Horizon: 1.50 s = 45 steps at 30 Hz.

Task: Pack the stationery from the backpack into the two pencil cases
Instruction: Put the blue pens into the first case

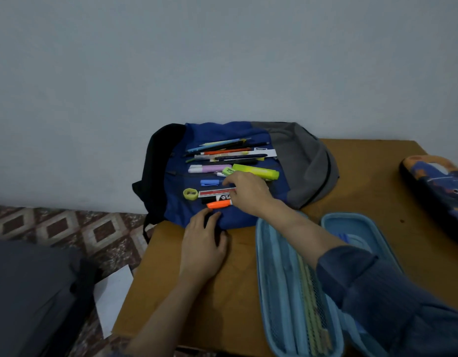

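Pinching red-white strip (214, 193), right hand (248, 194); left hand (202, 244) flat on backpack (294, 161); lettering unreadable.

Wall (222, 60): plain pale grey-blue, filling the whole upper half and coming straight down to the table's far edge.
Table (191, 300): brown wooden top, pushed up against the wall, its left edge cutting diagonally down the view.
Spot (402, 221): one small dark mark on the table top, over on the right side.
Floor (55, 225): patterned tiles left of the table, cream diamonds with brown centres in a reddish mottled surround.
Paper (114, 297): a white sheet flat on the floor, just beside the table's left edge, its right side slipping out of sight under that edge.
Dark shape (29, 292): big, dark grey, filling the lower left corner and covering the paper's left edge. What it is can't be told.
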Each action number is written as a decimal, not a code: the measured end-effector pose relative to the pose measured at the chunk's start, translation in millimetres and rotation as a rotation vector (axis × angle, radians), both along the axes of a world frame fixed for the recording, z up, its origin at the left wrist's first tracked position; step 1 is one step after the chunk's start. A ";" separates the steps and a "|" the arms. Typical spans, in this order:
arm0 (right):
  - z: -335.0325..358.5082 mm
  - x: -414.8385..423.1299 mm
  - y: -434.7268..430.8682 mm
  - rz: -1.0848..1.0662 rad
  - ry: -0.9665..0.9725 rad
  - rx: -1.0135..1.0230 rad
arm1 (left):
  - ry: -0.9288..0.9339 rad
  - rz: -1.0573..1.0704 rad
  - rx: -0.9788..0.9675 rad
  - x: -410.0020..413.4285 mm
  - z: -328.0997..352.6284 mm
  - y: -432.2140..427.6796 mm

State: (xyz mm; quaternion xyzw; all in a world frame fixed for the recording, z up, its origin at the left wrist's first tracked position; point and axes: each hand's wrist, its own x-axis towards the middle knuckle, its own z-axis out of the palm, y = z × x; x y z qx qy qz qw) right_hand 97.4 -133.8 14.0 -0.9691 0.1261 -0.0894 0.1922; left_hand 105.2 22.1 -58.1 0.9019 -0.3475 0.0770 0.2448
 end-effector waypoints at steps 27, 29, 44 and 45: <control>-9.0 23.2 11.1 0.056 0.185 -0.401 | -0.023 -0.009 -0.043 1.0 -1.3 0.1; -4.9 18.4 9.3 0.069 0.155 -0.382 | -0.027 -0.011 -0.039 1.2 -1.2 -0.4; 49.8 -71.1 -17.8 -0.108 -0.353 0.044 | -0.061 -0.030 -0.036 -21.4 12.5 -7.6; 49.1 -78.3 -22.9 -0.123 -0.347 0.072 | -0.034 -0.032 -0.057 -29.9 17.3 -13.1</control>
